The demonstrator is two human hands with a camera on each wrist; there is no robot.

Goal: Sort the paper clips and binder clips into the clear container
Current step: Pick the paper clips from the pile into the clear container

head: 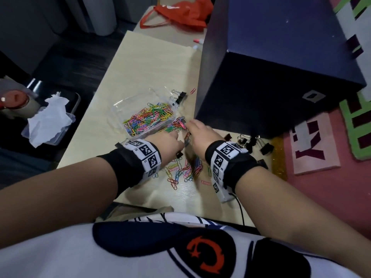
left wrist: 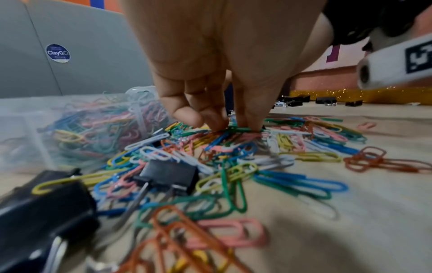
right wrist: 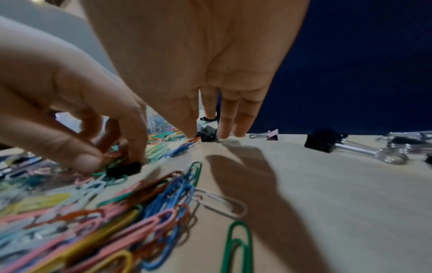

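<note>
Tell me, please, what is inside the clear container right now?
The clear container holds a heap of coloured paper clips, piled toward its near end. No binder clip shows inside, though the heap covers the floor there, so anything beneath it is hidden.

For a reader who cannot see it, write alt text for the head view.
Two hands work at a table: the left hand picks among loose coloured paper clips, the right hand reaches beside a clear container of clips. Black binder clips lie at right.

Dim, soft-shadowed, blurred, edge-warped views
</note>
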